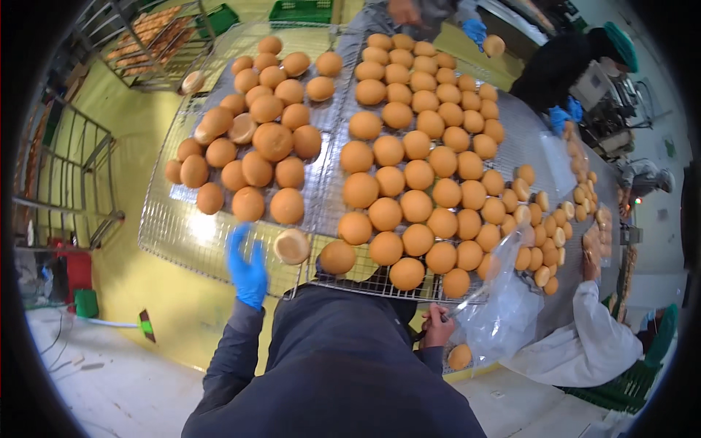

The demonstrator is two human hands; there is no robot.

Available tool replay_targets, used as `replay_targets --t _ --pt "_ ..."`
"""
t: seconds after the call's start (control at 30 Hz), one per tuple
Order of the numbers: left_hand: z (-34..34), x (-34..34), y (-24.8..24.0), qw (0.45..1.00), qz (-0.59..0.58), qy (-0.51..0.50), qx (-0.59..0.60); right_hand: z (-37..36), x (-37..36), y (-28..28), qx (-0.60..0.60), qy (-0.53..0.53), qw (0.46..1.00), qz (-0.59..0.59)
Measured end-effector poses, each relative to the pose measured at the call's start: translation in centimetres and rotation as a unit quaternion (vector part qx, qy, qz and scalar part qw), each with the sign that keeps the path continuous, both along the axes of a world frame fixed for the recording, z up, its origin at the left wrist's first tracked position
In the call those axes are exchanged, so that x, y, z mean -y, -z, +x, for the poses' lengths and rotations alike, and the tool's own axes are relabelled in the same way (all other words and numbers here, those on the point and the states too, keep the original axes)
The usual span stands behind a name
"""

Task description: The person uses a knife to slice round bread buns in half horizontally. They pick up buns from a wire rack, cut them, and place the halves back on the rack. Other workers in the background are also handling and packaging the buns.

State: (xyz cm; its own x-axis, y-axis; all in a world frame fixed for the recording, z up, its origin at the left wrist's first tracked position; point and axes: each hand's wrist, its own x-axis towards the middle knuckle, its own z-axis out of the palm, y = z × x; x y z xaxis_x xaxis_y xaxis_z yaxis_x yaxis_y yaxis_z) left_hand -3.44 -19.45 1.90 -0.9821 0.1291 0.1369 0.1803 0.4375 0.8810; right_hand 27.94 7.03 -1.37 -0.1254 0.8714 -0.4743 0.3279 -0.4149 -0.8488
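My left hand (248, 270), in a blue glove, is open with fingers and thumb apart at the near edge of the left wire rack (171, 230). Just right of its thumb, a bun (292, 247) shows its pale underside, with a small gap between them. Below the near edge of the right wire rack (431, 292), my bare right hand (437, 326) is closed around a thin, dark thing I cannot make out. Round golden-brown buns (418, 206) cover that rack in rows. More buns (266, 108) lie in a loose, partly heaped group on the left rack.
Clear plastic bags (500, 314) lie beside my right hand, near a single bun (459, 356). A co-worker's white sleeve (584, 339) reaches in at the right. Across the table, another person's gloved hand (475, 31) is by a bun. Metal rack trolleys (73, 168) stand left.
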Motion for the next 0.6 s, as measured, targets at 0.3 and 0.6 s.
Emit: replay_targets --t 0.3,0.6 --pt "2.9 -11.3 0.1 0.819 -0.299 0.447 -0.199 -4.5 -1.4 -3.9 -0.194 -0.084 0.977 0.017" --pt "2.7 -10.8 -0.9 0.898 -0.093 0.429 -0.026 -5.6 -2.7 -4.3 -0.126 -0.184 0.974 0.033"
